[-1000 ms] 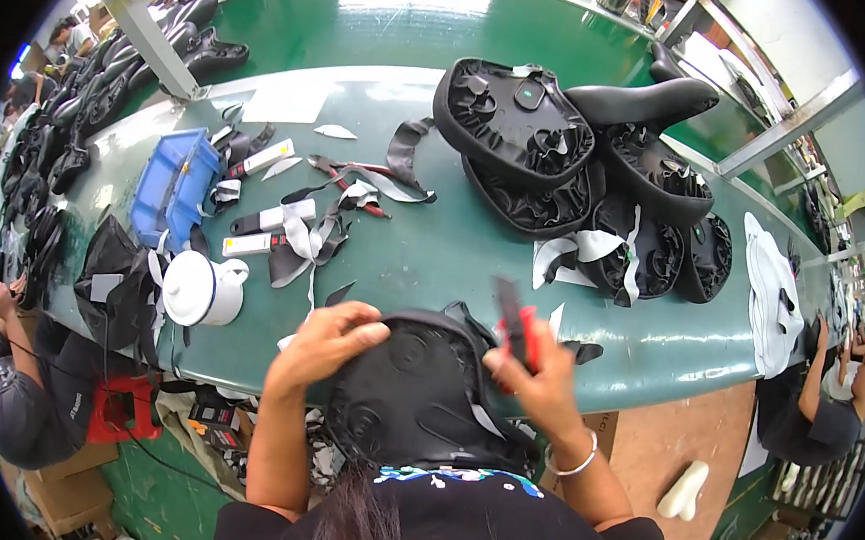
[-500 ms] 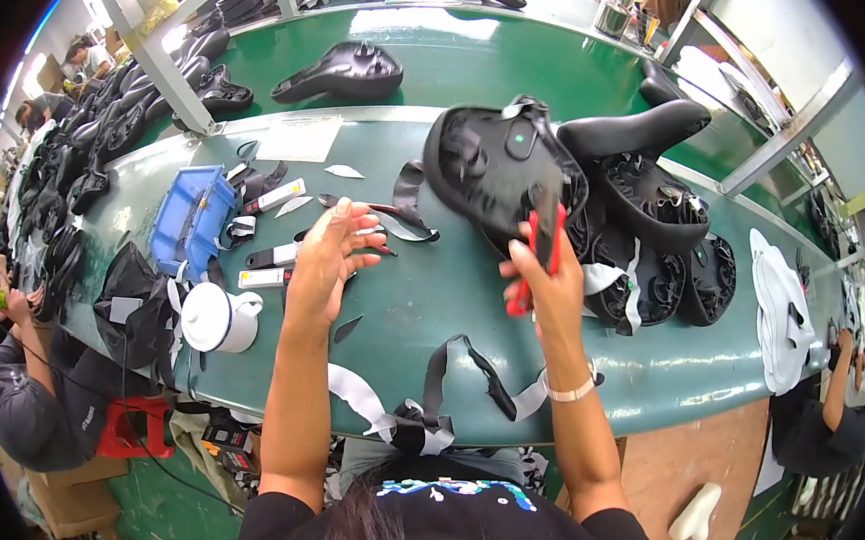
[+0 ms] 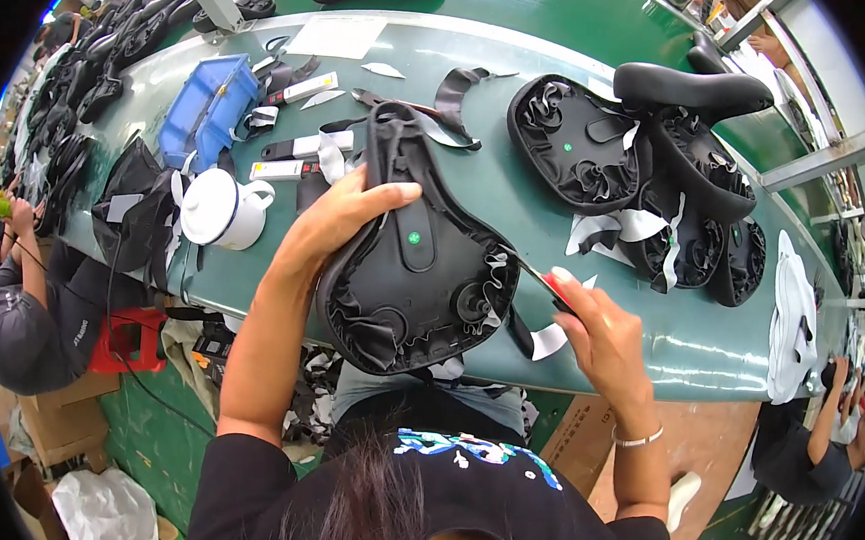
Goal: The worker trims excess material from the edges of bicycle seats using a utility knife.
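A black bicycle saddle (image 3: 432,280) is held underside up over the near edge of the table, its narrow nose pointing away from me. My left hand (image 3: 341,213) is closed on its left side, with the thumb across the nose part. Gathered black cover material lines the rim. In my right hand (image 3: 603,337) is a pair of red-handled scissors (image 3: 558,281), partly hidden by the fingers. Their thin metal tip touches or nearly touches the saddle's right rim. Beyond my right hand, another upturned saddle (image 3: 573,151) lies on the table.
More saddles (image 3: 691,92) are piled at the right. Left are a lidded white mug (image 3: 218,213), a blue bin (image 3: 203,104), white-handled cutters (image 3: 310,86) and a black bag (image 3: 130,184). White pieces (image 3: 793,315) lie far right. People sit at both sides.
A saddle is now in my left hand, which was empty, and above the table's near edge. The scissors have moved nearer, to its rim. Another saddle now rests beside the pile. The view has shifted.
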A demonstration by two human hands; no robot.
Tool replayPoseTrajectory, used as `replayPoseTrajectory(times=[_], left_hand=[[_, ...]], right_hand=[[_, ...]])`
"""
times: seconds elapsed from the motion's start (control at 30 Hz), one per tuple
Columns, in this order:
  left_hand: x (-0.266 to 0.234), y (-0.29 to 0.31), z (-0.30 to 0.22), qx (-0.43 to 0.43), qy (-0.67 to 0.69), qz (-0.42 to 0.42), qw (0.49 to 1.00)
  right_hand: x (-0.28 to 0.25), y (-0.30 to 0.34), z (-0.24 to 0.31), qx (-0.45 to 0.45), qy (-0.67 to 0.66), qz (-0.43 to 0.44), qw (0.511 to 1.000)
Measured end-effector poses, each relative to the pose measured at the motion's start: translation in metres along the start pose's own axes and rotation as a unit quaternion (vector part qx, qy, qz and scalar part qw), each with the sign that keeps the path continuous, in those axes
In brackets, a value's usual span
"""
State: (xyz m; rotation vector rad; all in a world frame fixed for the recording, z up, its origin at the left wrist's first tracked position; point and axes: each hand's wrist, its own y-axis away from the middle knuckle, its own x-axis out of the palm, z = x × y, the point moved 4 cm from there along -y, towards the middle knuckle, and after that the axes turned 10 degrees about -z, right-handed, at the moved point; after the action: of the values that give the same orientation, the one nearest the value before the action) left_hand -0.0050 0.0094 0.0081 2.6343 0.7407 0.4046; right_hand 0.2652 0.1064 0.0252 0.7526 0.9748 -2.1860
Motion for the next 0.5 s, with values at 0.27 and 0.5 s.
replayPoseTrajectory(times=[0.27, 0.5], left_hand=[[0.008, -0.016, -0.006, 0.040, -0.108, -0.005, 0.993], [-0.017, 0.021, 0.023, 0.075, -0.080, -0.157, 0.981]], right_hand=[[0.020, 0.016, -0.005, -0.050, 0.180, 0.130, 0.974], [0.042, 0.076, 0.048, 0.213, 0.019, 0.054, 0.975]])
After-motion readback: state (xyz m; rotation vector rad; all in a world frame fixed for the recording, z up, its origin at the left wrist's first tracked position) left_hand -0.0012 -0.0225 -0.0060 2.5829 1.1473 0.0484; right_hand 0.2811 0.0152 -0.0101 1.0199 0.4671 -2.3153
